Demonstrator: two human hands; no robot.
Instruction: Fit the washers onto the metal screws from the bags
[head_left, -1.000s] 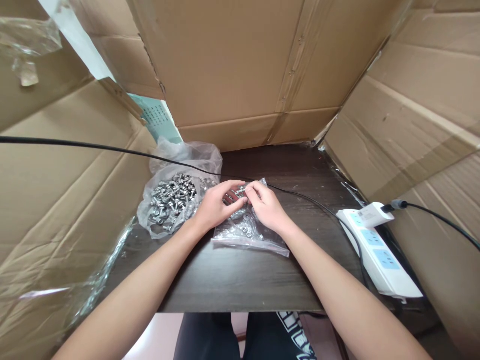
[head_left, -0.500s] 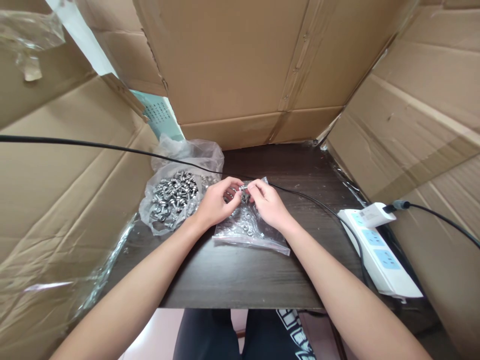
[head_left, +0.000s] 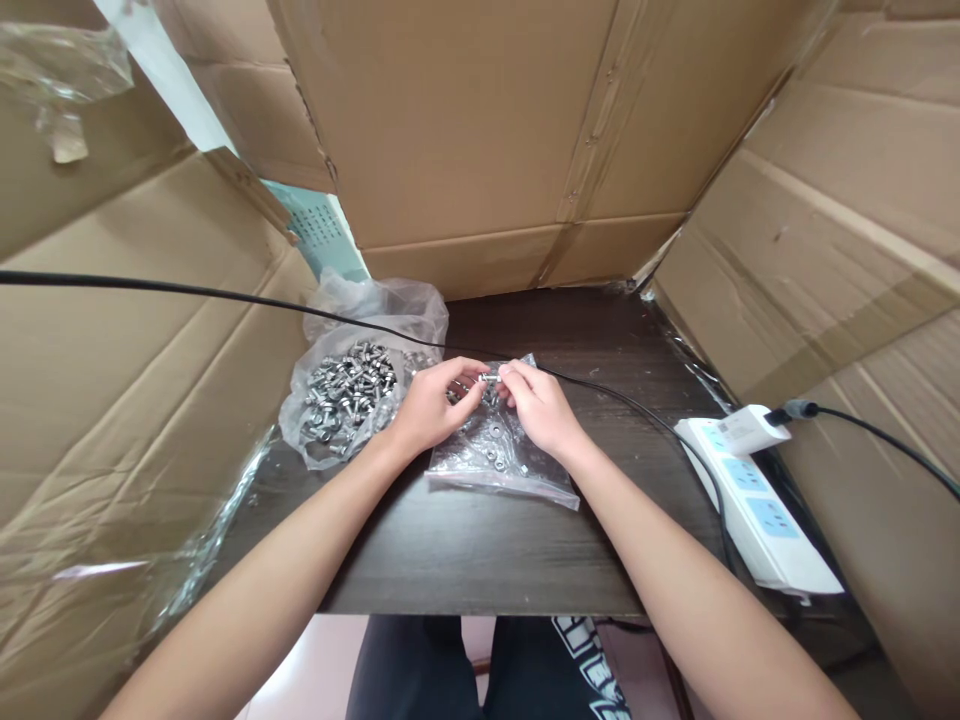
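Note:
Between my two hands is a small silver bolt (head_left: 490,378), lying sideways above a clear zip bag. The fingertips of my left hand (head_left: 439,405) pinch its left end. At its right end, the thumb and fingers of my right hand (head_left: 536,402) are closed on it. Below them the flat zip bag (head_left: 457,472) carries loose washers and nuts (head_left: 495,460); part of it is hidden under my hands. To the left, an open plastic bag (head_left: 300,400) holds a heap of silver bolts (head_left: 351,385).
A black cable (head_left: 225,293) crosses over the bolt bag and runs behind my hands. The white power strip (head_left: 780,545) lies at the right with a plug in it. Cardboard walls (head_left: 480,130) enclose the dark tabletop (head_left: 480,570) on three sides.
The bolt between my fingers sits slightly lower and shows more plainly. My right fingers have shifted a little around its end; the bags have stayed put.

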